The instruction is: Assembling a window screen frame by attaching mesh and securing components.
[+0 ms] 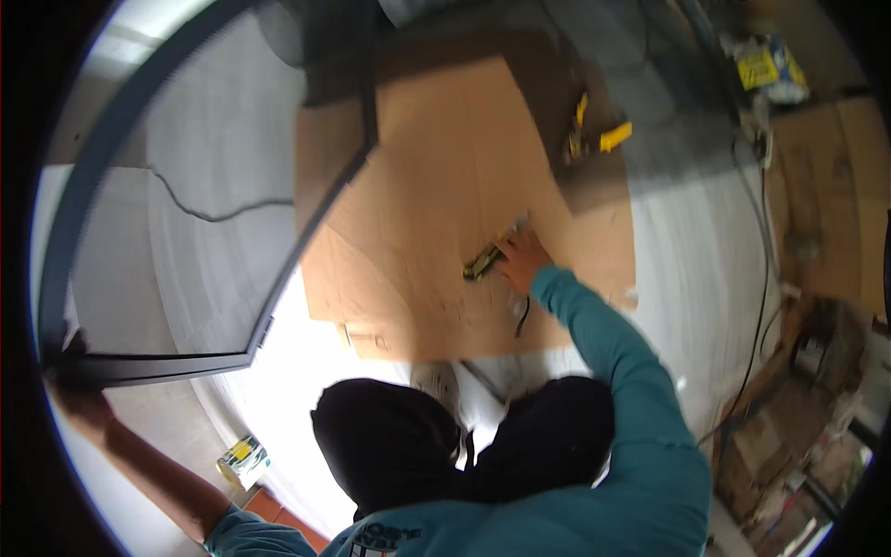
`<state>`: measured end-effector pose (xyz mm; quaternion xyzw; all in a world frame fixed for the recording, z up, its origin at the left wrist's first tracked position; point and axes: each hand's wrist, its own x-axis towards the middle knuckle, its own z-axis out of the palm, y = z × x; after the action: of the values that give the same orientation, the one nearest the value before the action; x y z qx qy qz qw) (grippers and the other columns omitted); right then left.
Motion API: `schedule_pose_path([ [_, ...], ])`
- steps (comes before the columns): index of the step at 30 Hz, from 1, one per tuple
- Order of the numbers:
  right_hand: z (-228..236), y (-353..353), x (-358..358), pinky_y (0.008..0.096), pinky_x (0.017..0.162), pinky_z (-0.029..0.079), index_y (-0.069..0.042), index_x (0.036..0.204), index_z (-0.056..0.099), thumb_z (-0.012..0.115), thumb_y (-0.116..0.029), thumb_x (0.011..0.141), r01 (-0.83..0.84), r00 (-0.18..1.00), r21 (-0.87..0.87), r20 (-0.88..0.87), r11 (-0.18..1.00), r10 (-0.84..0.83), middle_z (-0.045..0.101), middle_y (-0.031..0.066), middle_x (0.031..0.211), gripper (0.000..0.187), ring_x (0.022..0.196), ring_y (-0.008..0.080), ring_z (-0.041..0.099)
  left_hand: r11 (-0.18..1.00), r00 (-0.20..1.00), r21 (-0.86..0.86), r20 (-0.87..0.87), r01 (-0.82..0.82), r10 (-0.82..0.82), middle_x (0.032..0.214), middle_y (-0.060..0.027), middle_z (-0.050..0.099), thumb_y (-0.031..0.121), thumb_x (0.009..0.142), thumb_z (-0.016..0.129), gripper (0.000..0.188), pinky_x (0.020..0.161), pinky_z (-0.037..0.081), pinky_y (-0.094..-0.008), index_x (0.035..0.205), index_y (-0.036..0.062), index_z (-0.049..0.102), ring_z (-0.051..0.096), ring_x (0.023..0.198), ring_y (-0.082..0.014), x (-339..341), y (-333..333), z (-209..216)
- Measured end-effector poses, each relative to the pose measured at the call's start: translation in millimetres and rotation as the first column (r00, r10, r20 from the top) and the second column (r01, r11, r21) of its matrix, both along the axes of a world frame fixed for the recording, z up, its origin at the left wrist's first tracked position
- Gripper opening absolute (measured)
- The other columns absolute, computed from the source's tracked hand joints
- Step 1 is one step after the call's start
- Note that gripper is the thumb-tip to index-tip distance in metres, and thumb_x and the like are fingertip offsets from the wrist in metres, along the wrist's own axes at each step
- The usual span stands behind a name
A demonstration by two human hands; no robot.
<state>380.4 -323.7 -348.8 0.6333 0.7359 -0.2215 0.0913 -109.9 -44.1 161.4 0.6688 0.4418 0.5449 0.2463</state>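
At the left, a large dark frame (pixel 74 241) with a see-through panel stands raised on edge, one corner low beside me. My left hand (pixel 85 408) is closed around that lower corner; the frame hides part of the fingers. In front of my knees, my right hand (pixel 524 260) reaches down over a brown cardboard sheet (pixel 427 186). Its fingers are on a slim yellow-and-black utility knife (pixel 481 263), which lies slantwise close to the cardboard. Motion blur softens the knife's far end. A short dark strip (pixel 522 320) lies below this hand.
A blurred yellow-and-black tool (pixel 580 135) lies farther off on a dark area. A white-and-yellow can (pixel 243 462) stands at lower left. Cables (pixel 763 278), a yellow packet (pixel 759 70) and cardboard clutter (pixel 826 204) line the right side. My shoe (pixel 434 382) is by the cardboard's near edge.
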Motion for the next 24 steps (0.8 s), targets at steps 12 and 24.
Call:
schedule_pose_path([
  [12, 332, -72, -66, 0.0501, 0.078, 0.051, -0.008, 0.092, 0.067, 0.046, -0.045, 0.09, 0.961, 0.226, -0.104, -0.244, 0.257, -0.943, 0.068, 0.0171, 0.09, 0.042, 0.089, 0.0378, 0.065, 0.914, 0.914, -0.019, -0.029, -0.406, 0.405, 0.058, 0.0055, 0.038, 0.024, 0.092, 0.061, 0.042, 0.05, 0.021, -0.0288, 0.06, 0.0026, 0.046, 0.03, 0.057, -0.0069, 104, -19, 182],
  [24, 505, -62, -37, 0.0386, 0.06, 0.049, -0.016, 0.102, 0.057, 0.06, -0.025, 0.084, 0.014, 0.019, -0.847, -0.532, 0.532, -0.847, 0.061, 0.0033, 0.089, 0.021, 0.077, 0.0194, 0.061, 0.939, 0.92, -0.107, 0.191, -0.327, 0.342, 0.055, 0.0039, 0.04, 0.02, 0.083, 0.065, 0.035, 0.05, 0.023, -0.0293, 0.058, 0.0026, 0.046, 0.033, 0.055, -0.0072, -115, -46, 422],
])
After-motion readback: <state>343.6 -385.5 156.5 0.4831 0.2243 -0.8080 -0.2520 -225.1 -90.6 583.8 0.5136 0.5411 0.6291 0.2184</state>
